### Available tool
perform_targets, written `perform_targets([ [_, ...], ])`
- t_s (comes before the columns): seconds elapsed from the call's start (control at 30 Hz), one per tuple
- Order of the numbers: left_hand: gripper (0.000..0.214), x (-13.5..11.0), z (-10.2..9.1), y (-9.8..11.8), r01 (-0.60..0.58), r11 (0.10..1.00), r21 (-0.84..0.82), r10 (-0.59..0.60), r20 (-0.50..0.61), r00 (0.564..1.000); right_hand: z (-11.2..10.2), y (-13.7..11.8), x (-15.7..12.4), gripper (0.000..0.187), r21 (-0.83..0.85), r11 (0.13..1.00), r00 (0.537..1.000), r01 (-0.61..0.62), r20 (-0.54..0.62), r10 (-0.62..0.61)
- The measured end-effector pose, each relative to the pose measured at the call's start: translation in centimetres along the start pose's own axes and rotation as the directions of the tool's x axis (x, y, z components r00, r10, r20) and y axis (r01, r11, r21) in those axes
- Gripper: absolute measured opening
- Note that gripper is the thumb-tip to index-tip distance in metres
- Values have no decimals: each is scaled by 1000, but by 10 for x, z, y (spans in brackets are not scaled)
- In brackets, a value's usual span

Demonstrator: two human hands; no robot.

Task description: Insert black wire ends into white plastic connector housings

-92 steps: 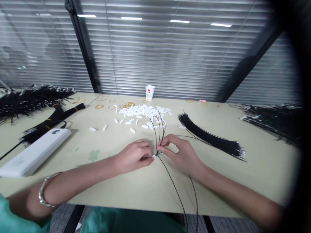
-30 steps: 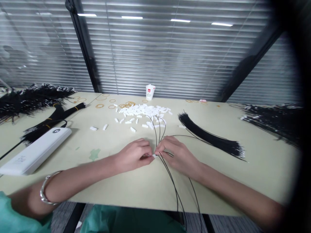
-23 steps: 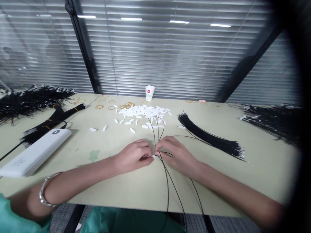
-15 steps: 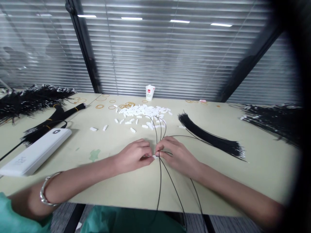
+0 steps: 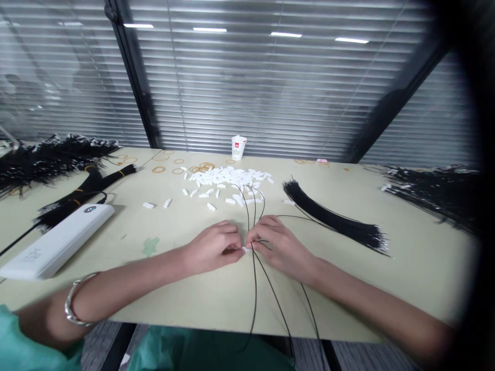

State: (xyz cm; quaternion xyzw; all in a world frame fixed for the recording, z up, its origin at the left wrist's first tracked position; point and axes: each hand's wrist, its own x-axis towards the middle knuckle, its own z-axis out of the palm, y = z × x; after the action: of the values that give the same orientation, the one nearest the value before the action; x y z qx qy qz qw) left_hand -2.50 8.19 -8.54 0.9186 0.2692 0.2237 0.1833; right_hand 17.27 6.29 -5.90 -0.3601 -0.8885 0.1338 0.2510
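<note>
The connector (image 5: 245, 250) sits below the middle of the frame, its end pinched in the left hand (image 5: 216, 246). The right hand (image 5: 286, 248), its fingertips in a narrow pinch apparently on a wire (image 5: 255, 288), has come in from just above to the connector's right end, and two wires now trail from there to the bottom centre where one did before. That suggests another wire brought to the connector; whether it is seated I cannot tell.

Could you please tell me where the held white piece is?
In the head view, the white piece is below centre, pinched by the left hand, beside the right hand.
</note>
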Motion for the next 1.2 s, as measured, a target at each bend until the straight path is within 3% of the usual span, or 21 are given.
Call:
perform_targets([
  [0.4, 18, 0, 0, 0, -7, 1000, -7, 7, -12, 1000, 0, 0, 0, 15, 21, 1000, 1000, -5, 0, 5],
  [0.7, 16, 0, 1, -1, -7, 1000, -11, 7, -22, 1000, 4, 0, -1, 14, 91, 992, 997, -82, -5, 82],
  [0.83, 14, -1, 2, -2, 5, 1000, -17, -5, -26, 1000, -10, -1, 3, 9, 179, 975, 991, -133, -7, 137],
  [0.9, 13, -1, 1, -1, 13, 1000, -23, -13, -24, 1000, -26, 3, 5, 8, 336, 930, 989, -150, 44, 144],
  [0.97, 11, -1, 1, -1, 24, 999, -29, -25, -23, 999, -45, 15, 6, 12, 543, 824, 985, -161, 140, 100],
  [1.03, 11, -1, 1, 0, 33, 999, -34, -34, -23, 999, -60, 32, 5, 14, 634, 755, 980, -169, 190, 60],
  [1.1, 11, -1, 0, 1, 37, 999, -36, -37, -21, 999, -66, 47, 3, 15, 574, 799, 976, -178, 206, 69],
  [1.2, 11, -2, 1, 1, 35, 999, -36, -36, -18, 999, -53, 51, 1, 14, 426, 884, 959, -192, 274, 77],
])
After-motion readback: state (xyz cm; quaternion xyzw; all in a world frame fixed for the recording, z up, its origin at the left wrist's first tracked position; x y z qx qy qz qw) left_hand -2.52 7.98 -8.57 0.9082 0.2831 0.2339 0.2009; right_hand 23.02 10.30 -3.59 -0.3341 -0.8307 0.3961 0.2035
